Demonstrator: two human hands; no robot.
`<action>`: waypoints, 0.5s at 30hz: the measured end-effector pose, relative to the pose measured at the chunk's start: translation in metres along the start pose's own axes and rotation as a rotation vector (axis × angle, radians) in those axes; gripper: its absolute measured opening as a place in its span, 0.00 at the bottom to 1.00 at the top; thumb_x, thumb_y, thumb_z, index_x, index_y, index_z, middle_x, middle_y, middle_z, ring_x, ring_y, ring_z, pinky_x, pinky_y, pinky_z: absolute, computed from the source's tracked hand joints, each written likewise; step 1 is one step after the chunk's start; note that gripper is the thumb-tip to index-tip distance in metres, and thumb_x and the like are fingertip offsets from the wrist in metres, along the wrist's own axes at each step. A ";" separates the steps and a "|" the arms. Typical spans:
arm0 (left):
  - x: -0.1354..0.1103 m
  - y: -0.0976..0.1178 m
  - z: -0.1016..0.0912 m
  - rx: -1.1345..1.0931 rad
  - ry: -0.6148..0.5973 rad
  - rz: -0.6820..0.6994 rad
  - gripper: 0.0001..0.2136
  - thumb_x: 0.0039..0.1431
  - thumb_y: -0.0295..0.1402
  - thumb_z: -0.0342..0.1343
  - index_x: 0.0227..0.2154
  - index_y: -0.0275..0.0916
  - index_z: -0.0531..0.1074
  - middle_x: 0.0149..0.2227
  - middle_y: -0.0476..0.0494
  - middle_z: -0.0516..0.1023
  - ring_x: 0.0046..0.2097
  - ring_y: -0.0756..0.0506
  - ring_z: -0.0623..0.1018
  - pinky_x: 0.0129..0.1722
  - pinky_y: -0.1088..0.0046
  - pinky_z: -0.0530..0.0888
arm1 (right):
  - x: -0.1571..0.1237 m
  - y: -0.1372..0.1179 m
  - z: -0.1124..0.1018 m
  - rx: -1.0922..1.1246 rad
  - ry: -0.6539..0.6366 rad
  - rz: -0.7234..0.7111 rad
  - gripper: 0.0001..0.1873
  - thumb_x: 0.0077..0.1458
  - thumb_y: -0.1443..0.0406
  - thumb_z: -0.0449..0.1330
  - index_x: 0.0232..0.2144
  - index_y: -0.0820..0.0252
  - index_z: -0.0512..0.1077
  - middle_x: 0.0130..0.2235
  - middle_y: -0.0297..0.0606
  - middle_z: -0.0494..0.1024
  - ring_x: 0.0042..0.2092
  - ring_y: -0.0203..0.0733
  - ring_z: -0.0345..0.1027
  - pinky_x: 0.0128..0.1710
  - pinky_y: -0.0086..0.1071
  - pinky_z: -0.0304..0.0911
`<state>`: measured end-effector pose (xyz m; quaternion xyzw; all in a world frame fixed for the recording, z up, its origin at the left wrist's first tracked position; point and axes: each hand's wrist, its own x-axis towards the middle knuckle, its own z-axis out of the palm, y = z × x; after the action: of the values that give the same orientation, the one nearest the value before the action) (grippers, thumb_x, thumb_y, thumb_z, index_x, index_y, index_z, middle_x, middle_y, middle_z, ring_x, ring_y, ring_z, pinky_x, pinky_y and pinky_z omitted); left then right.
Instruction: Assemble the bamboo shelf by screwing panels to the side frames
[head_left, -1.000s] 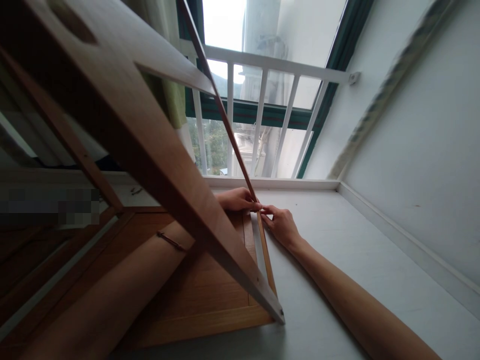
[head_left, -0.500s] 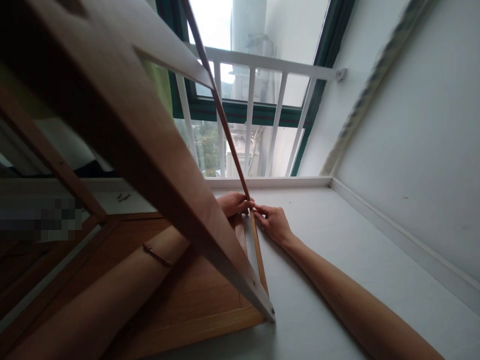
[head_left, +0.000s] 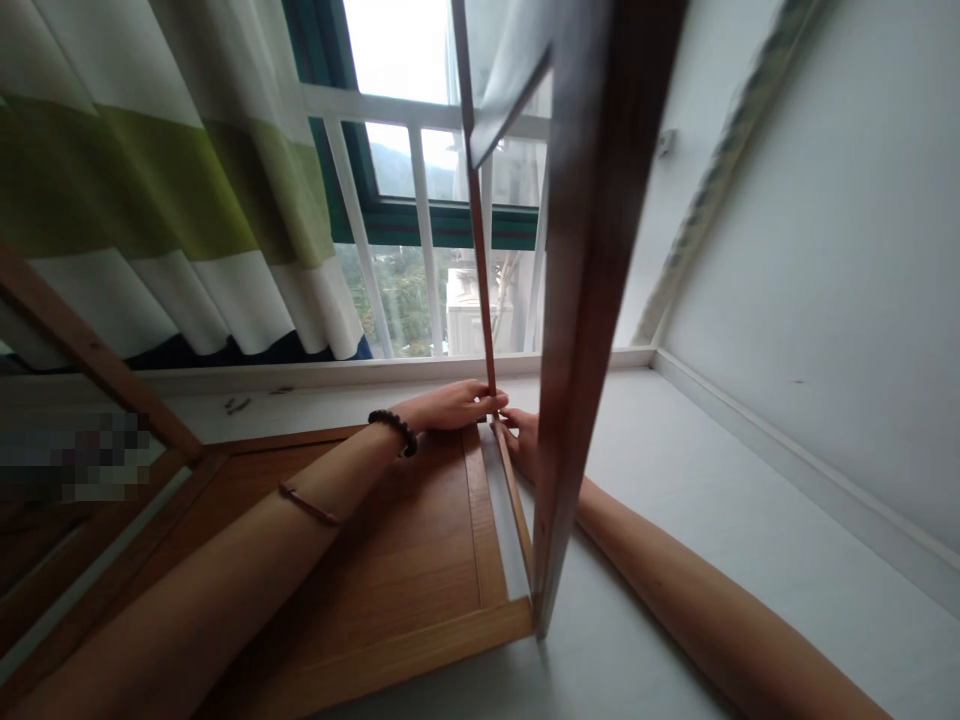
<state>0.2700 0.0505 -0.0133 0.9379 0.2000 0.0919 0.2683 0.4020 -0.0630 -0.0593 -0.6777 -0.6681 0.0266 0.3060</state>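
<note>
A piece of wooden furniture rests on the white floor, with a brown panel [head_left: 405, 530] lying low and posts rising from it. My left hand [head_left: 457, 405] reaches over the panel to the base of the thin far post [head_left: 482, 270], its fingers closed around it. On the other side of that post is my right hand [head_left: 523, 440], fingers pinched together close to the same joint. Whatever small thing it may hold cannot be made out. The thick near post [head_left: 581, 300] covers part of the right hand and wrist. A narrow side rail [head_left: 514, 495] joins the two posts at the bottom.
Another wooden post [head_left: 97, 350] slants up at the left. Small dark pieces [head_left: 238, 405] lie on the floor beyond the panel. A striped curtain [head_left: 210, 200] and a white railing [head_left: 420, 190] stand before the window. At right is a white wall [head_left: 840, 250].
The thick near post has swung from the left to the right across my view, uncovering the curtain and my left wrist's beaded bracelet. Both hands stay at the far post's base.
</note>
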 end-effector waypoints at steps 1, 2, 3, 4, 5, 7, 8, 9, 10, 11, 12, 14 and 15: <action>0.001 0.000 0.001 -0.006 0.014 -0.010 0.24 0.57 0.52 0.43 0.38 0.38 0.74 0.39 0.45 0.78 0.40 0.45 0.75 0.40 0.76 0.67 | 0.000 0.000 0.000 -0.002 0.000 0.001 0.15 0.60 0.61 0.50 0.44 0.56 0.73 0.39 0.40 0.80 0.39 0.43 0.73 0.38 0.30 0.61; 0.002 0.000 0.002 -0.012 0.031 -0.023 0.24 0.57 0.53 0.42 0.38 0.38 0.73 0.39 0.45 0.78 0.40 0.45 0.75 0.40 0.76 0.67 | 0.000 0.000 0.000 -0.017 -0.003 0.005 0.15 0.59 0.62 0.50 0.43 0.55 0.73 0.38 0.39 0.80 0.39 0.43 0.73 0.38 0.29 0.61; 0.002 0.001 0.003 -0.021 0.046 -0.032 0.24 0.58 0.53 0.42 0.38 0.38 0.73 0.39 0.45 0.78 0.40 0.45 0.75 0.41 0.76 0.67 | 0.000 0.000 -0.001 -0.041 -0.007 0.011 0.14 0.59 0.62 0.50 0.42 0.55 0.74 0.38 0.39 0.80 0.39 0.43 0.73 0.38 0.29 0.61; 0.002 0.002 0.004 -0.030 0.048 -0.034 0.24 0.58 0.52 0.42 0.39 0.38 0.73 0.40 0.45 0.77 0.41 0.45 0.74 0.41 0.75 0.67 | 0.000 0.000 -0.001 -0.065 -0.008 0.015 0.14 0.59 0.62 0.50 0.42 0.55 0.74 0.38 0.40 0.80 0.38 0.43 0.73 0.37 0.30 0.60; 0.002 0.004 0.004 -0.038 0.039 -0.027 0.24 0.58 0.52 0.43 0.39 0.38 0.73 0.41 0.45 0.77 0.41 0.45 0.74 0.42 0.75 0.67 | 0.000 0.001 -0.002 -0.090 -0.008 0.016 0.14 0.59 0.62 0.50 0.41 0.55 0.74 0.37 0.40 0.80 0.37 0.43 0.73 0.36 0.30 0.60; 0.000 0.007 0.004 -0.051 0.020 -0.007 0.23 0.58 0.50 0.43 0.40 0.37 0.73 0.41 0.44 0.77 0.42 0.45 0.74 0.43 0.74 0.67 | 0.000 0.000 -0.002 -0.141 -0.006 0.004 0.15 0.59 0.62 0.49 0.41 0.56 0.74 0.36 0.41 0.80 0.36 0.45 0.73 0.34 0.31 0.59; 0.000 0.008 0.004 -0.056 0.018 0.004 0.22 0.59 0.49 0.43 0.40 0.37 0.72 0.41 0.44 0.76 0.42 0.45 0.73 0.43 0.73 0.67 | -0.001 0.000 -0.002 -0.164 -0.005 -0.005 0.15 0.59 0.61 0.49 0.42 0.56 0.74 0.35 0.41 0.80 0.35 0.46 0.73 0.33 0.31 0.58; -0.001 0.009 0.004 -0.061 0.026 0.014 0.21 0.59 0.48 0.43 0.40 0.37 0.72 0.41 0.44 0.76 0.42 0.45 0.73 0.43 0.73 0.67 | -0.001 0.000 -0.002 -0.184 -0.005 -0.009 0.15 0.59 0.61 0.49 0.42 0.57 0.73 0.34 0.42 0.80 0.34 0.47 0.73 0.31 0.32 0.58; -0.001 0.009 0.004 -0.064 0.043 0.025 0.21 0.59 0.48 0.43 0.40 0.37 0.72 0.40 0.44 0.76 0.42 0.45 0.73 0.43 0.72 0.67 | -0.001 -0.001 -0.002 -0.201 -0.006 -0.007 0.15 0.59 0.61 0.49 0.41 0.57 0.73 0.33 0.42 0.80 0.33 0.47 0.73 0.30 0.32 0.57; -0.002 0.008 0.004 -0.064 0.064 0.038 0.20 0.59 0.47 0.44 0.39 0.37 0.72 0.39 0.44 0.75 0.41 0.45 0.73 0.42 0.72 0.68 | -0.001 -0.002 -0.002 -0.216 -0.008 0.002 0.16 0.59 0.61 0.48 0.41 0.58 0.73 0.32 0.43 0.79 0.32 0.47 0.72 0.29 0.31 0.57; -0.002 0.007 0.005 -0.061 0.082 0.052 0.19 0.59 0.47 0.44 0.38 0.37 0.72 0.38 0.44 0.75 0.39 0.46 0.73 0.41 0.71 0.68 | -0.001 -0.004 -0.003 -0.228 -0.010 0.016 0.16 0.59 0.60 0.48 0.41 0.58 0.73 0.31 0.43 0.79 0.32 0.47 0.72 0.29 0.31 0.56; -0.002 0.005 0.007 -0.048 0.113 0.071 0.19 0.59 0.46 0.43 0.35 0.36 0.72 0.35 0.44 0.74 0.37 0.46 0.72 0.39 0.71 0.69 | -0.001 -0.007 -0.004 -0.240 -0.011 0.045 0.16 0.60 0.60 0.48 0.40 0.59 0.73 0.31 0.44 0.79 0.32 0.46 0.72 0.29 0.31 0.57; -0.002 0.004 0.008 -0.039 0.127 0.075 0.19 0.60 0.47 0.43 0.34 0.36 0.71 0.34 0.44 0.73 0.37 0.47 0.72 0.39 0.71 0.69 | -0.001 -0.008 -0.004 -0.234 -0.011 0.052 0.16 0.59 0.60 0.48 0.41 0.59 0.73 0.31 0.44 0.79 0.32 0.46 0.72 0.30 0.31 0.57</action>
<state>0.2722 0.0429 -0.0175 0.9316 0.1798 0.1651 0.2694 0.3970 -0.0661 -0.0527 -0.7259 -0.6503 -0.0399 0.2203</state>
